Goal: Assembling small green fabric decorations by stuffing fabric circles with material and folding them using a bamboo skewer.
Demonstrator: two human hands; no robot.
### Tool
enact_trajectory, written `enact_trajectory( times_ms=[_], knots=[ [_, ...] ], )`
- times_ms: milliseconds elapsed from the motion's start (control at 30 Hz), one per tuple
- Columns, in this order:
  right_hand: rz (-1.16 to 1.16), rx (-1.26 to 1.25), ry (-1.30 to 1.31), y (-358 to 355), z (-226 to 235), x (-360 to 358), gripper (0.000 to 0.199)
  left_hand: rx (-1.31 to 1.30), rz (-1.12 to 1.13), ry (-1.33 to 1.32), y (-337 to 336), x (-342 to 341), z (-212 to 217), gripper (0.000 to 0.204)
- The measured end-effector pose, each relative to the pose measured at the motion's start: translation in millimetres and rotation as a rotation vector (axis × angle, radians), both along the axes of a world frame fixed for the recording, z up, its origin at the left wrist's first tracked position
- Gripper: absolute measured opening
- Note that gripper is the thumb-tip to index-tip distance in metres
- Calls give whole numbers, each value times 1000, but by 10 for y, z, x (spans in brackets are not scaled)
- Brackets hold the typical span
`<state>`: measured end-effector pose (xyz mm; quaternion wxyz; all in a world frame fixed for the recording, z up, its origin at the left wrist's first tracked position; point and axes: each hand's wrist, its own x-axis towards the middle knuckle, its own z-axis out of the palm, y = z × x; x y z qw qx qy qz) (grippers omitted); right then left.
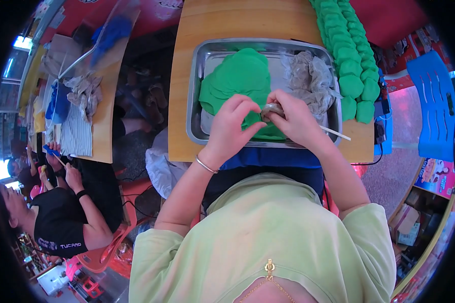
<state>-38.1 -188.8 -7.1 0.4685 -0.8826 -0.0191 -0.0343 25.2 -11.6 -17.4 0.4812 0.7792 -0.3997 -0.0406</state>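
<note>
Both my hands are raised over the near half of a shallow metal tray (189,111). A small crumpled grey-brown piece (273,108) sits between them. My right hand (296,118) pinches it with thumb and fingers. The curled thumb and forefinger of my left hand (231,126) meet its left side. Under and behind my hands lies a pile of thin, round green sheets (237,73), overlapping one another. Crumpled, filmy grey-brown material (311,76) fills the right part of the tray. I cannot tell what the sheets are made of.
The tray rests on a wooden table (237,20). Long rows of overlapping green pieces (350,65) run along its right side. A white stick (335,133) pokes over the tray's rim. A person in black (60,217) works at another table, left; a blue plastic stool (432,101) stands right.
</note>
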Motion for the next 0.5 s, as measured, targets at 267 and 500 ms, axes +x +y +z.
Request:
enact_trajectory(
  times_ms=[267,500],
  knots=[
    [4,48,67,-82,-137,46,22,274,-49,-444,-2,86,-104,23],
    [-29,-105,62,-66,-187,42,25,446,-145,-688,-127,231,-144,10]
  ],
)
